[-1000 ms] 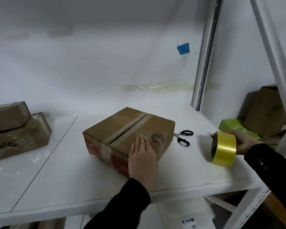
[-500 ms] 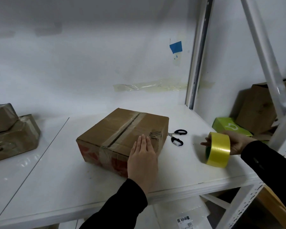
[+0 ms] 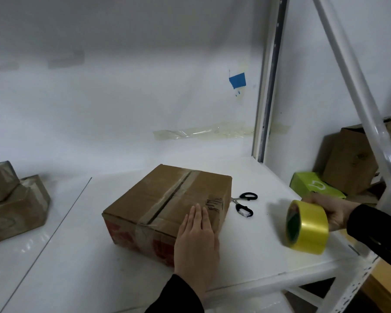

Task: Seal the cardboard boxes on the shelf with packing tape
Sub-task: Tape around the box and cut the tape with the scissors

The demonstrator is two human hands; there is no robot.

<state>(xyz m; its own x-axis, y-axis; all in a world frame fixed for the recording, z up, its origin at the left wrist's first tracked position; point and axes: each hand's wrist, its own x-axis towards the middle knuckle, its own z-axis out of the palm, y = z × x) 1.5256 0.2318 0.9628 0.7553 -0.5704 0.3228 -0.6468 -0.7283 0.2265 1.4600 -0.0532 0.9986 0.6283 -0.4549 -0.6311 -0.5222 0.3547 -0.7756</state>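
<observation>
A cardboard box (image 3: 167, 204) sits on the white shelf (image 3: 77, 256), about midway along it and nearer the front edge than the back wall, turned at an angle. Its top flaps are folded shut, with clear tape along the centre seam and a dark gap down that seam; what is inside cannot be seen. The left hand (image 3: 195, 240) lies flat on the box's near right corner, fingers straight and together, pressing on top and gripping nothing.

The right hand (image 3: 332, 213) is curled round a roll of yellow packing tape (image 3: 307, 227), holding it on edge over the shelf's front right corner. Whether the roll's lower rim touches the shelf cannot be told.

Black-handled scissors (image 3: 244, 204) lie just beside the box's right side, between it and the roll.

At the shelf's left edge two more brown boxes (image 3: 14, 206) are stacked, both closed and wrapped in glossy clear tape.

Beyond the shelf's right edge stand a green box (image 3: 314, 186) and a taller brown carton (image 3: 352, 159), both closed as far as shows.
</observation>
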